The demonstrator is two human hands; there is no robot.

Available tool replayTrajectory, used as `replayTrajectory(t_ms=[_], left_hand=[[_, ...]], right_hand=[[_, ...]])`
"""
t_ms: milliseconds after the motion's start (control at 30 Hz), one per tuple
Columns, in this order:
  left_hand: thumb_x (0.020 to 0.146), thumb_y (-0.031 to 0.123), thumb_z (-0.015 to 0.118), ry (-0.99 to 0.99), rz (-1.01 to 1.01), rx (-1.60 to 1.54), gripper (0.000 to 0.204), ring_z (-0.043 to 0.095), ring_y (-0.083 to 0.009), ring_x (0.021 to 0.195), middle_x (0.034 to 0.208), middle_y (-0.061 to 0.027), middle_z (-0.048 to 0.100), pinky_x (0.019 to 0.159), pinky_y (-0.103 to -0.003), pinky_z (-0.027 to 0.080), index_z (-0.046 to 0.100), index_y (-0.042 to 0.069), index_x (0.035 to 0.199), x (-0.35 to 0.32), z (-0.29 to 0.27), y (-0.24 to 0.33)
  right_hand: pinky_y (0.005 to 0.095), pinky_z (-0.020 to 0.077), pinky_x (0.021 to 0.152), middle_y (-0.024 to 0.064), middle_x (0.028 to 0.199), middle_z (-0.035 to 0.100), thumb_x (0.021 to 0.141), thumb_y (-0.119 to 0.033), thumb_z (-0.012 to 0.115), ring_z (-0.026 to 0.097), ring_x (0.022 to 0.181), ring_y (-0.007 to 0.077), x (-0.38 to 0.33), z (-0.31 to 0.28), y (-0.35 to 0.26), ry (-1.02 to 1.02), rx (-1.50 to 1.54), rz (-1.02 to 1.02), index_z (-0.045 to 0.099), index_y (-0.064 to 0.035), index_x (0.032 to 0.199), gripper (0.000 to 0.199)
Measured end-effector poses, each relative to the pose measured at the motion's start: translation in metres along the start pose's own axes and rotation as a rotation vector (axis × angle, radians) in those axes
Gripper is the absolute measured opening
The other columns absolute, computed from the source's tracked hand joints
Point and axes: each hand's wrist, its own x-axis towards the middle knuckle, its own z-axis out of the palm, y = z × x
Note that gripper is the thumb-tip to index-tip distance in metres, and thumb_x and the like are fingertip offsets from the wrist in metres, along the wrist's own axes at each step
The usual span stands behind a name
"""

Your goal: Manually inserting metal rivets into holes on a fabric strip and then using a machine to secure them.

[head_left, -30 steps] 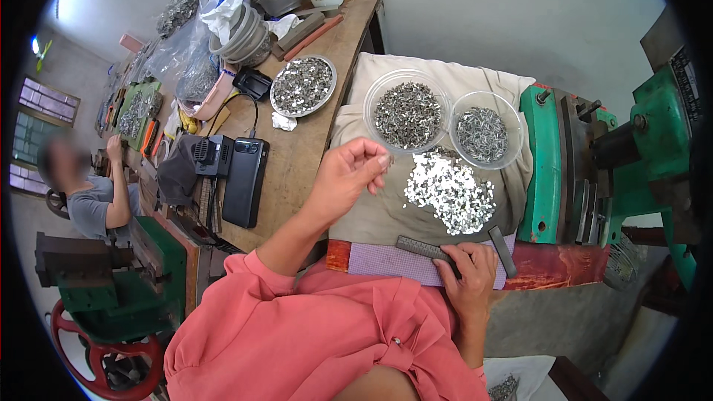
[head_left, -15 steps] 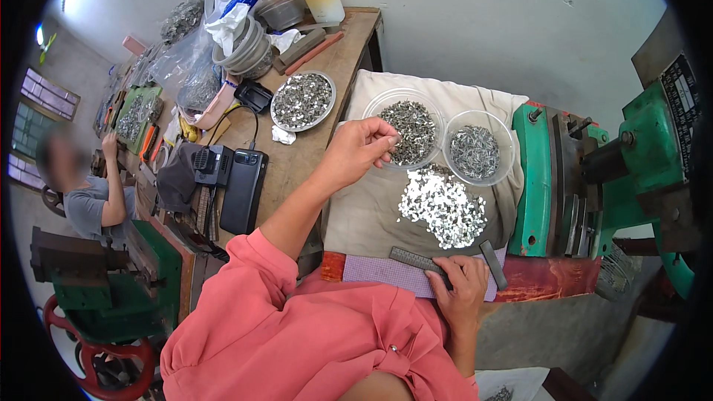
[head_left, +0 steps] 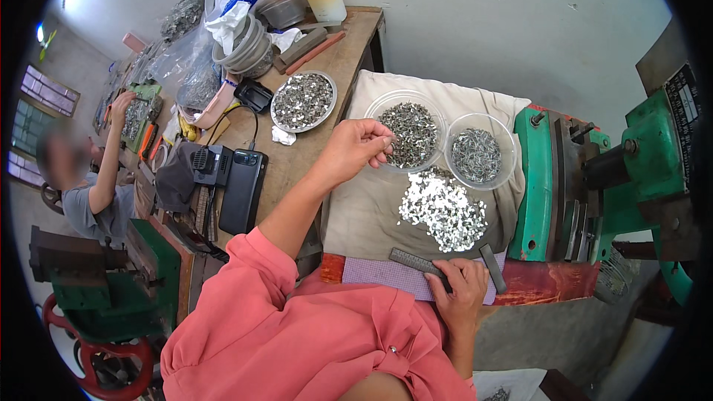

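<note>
Head: left fingers [head_left: 380, 144] pinched, contents unclear; right fingers [head_left: 451, 270], half-curled, grip unclear, should steady the bar [head_left: 413, 259] near the worktop [head_left: 549, 279] edge.

A metalworking workshop, with green machines [head_left: 535, 193] and tubs [head_left: 509, 150] of metal parts [head_left: 475, 154].

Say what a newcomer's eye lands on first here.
Probably the glaring pile of silvery metal bits mid-picture on the tan cloth, just below two clear tubs of metal parts. Next, likely the bulky green machine on the right. Then the hands: left pinched before the larger tub's left side, any held piece unclear; right resting by the purple cloth's dark bar.
</note>
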Motion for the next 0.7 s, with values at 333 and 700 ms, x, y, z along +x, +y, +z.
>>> replayTrajectory(t_ms=[333,700], left_hand=[[0.097,0.007,0.061,0.045,0.048,0.005,0.022,0.061,-0.0064,0.07,0.09,-0.0045,0.067,0.061,-0.02,0.051,0.063,-0.004,0.117,-0.015,-0.006,-0.004],[0.092,0.005,0.064,0.088,0.12,0.258,0.023,0.067,-0.0154,0.078,0.099,-0.007,0.068,0.067,-0.029,0.054,0.066,0.0,0.114,-0.096,0.02,-0.038]], right_hand=[[0.0376,0.0405,0.077,0.0009,0.09,0.061,0.072,-0.02,0.085,0.056,0.085,0.0227,0.0,-0.001,0.001,-0.014,-0.001,-0.008,0.075,-0.0144,0.099,0.03],[0.0382,0.0426,0.079,0.003,0.094,0.063,0.07,-0.015,0.085,0.057,0.089,0.0247,0.002,-0.014,0.006,-0.097,0.083,0.034,0.074,-0.0113,0.099,0.031]])
